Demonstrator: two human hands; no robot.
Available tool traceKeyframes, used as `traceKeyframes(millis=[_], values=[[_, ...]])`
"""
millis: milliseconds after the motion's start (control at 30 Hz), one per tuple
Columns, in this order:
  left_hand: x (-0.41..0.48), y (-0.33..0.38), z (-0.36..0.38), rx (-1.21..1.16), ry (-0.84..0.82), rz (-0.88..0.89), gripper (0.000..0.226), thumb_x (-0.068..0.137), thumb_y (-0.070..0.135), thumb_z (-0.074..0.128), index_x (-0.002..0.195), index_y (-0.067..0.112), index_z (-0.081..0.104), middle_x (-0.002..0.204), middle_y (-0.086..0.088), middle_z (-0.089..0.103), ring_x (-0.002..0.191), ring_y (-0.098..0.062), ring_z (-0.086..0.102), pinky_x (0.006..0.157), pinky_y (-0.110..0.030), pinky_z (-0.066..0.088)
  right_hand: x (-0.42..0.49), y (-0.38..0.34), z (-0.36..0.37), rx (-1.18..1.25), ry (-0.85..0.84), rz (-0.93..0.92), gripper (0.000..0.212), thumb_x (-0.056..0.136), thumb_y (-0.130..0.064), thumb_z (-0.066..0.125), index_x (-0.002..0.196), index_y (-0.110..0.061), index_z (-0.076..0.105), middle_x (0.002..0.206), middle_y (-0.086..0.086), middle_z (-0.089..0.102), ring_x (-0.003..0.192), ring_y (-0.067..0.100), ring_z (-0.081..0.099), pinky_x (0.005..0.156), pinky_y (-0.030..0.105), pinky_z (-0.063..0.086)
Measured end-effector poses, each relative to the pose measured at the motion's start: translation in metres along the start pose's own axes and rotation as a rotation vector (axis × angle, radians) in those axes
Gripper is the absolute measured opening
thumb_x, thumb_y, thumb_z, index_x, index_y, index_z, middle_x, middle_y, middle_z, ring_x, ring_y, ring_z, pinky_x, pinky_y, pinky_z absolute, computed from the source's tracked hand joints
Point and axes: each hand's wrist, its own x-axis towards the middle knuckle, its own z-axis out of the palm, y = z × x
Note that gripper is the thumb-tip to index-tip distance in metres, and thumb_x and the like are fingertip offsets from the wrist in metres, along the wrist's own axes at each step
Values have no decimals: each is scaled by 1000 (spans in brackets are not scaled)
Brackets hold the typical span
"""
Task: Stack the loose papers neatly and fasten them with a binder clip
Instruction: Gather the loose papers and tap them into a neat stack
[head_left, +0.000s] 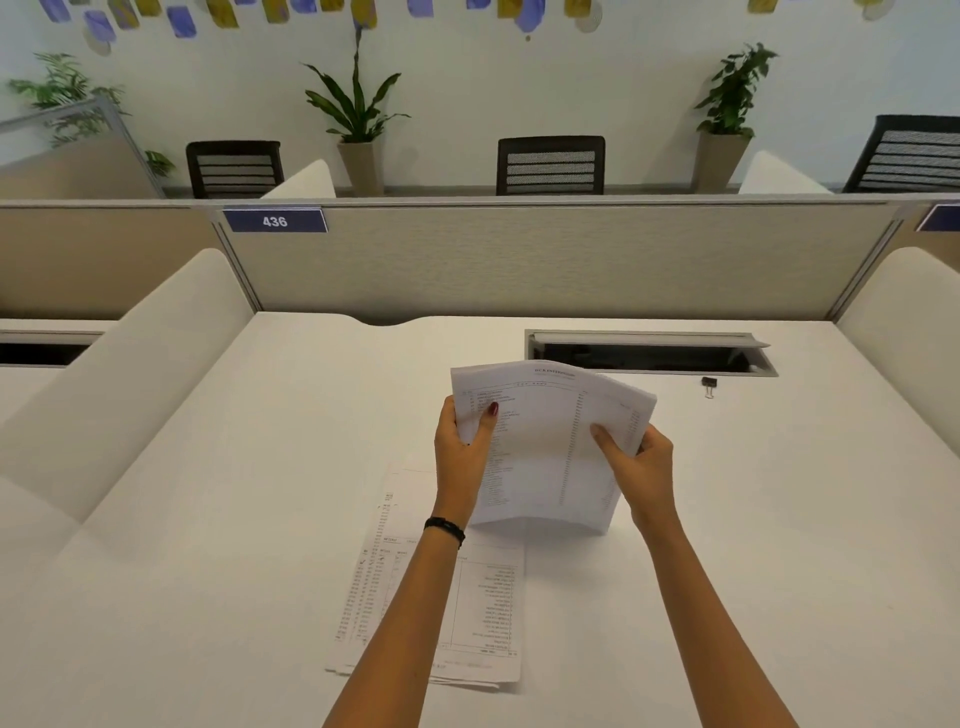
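white desk (208, 597). loose sheets (467, 613) flat below grip, printed columns, text too small to read. left hand (462, 457) and right hand (641, 467) both clamped on paper stack (545, 441), held upright, bowed. binder clip (708, 384) beyond right of grip, well apart, beside open cable tray (649, 358). blue tag (275, 221) on divider reads 436.

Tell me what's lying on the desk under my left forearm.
More loose printed white papers, fanned unevenly on the white desk. The left forearm hides part of them.
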Motion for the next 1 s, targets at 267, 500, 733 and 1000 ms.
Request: traceKeyframes(millis=[267,500,733,1000], values=[[0,-11,0,18,16,-15,35,89,24,57,121,21,47,116,2,58,96,-16,59,68,-19,51,-1,6,1,-20,-34,57,3,84,-12,64,83,-14,62,81,3,64,75,23,59,62,28,50],[0,-26,-6,10,-24,-13,24,90,20,54,114,17,49,106,6,59,91,-8,60,63,-14,55,-1,16,-2,-15,-54,114,12,80,-13,68,86,-22,62,87,1,65,82,22,62,67,31,52],[-6,-58,-14,46,-42,-50,9,94,25,49,99,20,54,102,1,63,95,-20,63,71,-20,56,-4,26,-3,-105,-47,89,15,81,-11,68,68,-12,60,71,6,62,68,23,56,57,19,48],[3,-62,-32,71,-78,-50,14,92,21,52,88,15,64,90,0,70,83,-17,67,74,-27,58,-8,20,-3,-116,-37,2,20,83,-13,66,65,-18,58,67,-2,61,60,9,54,50,10,45]])
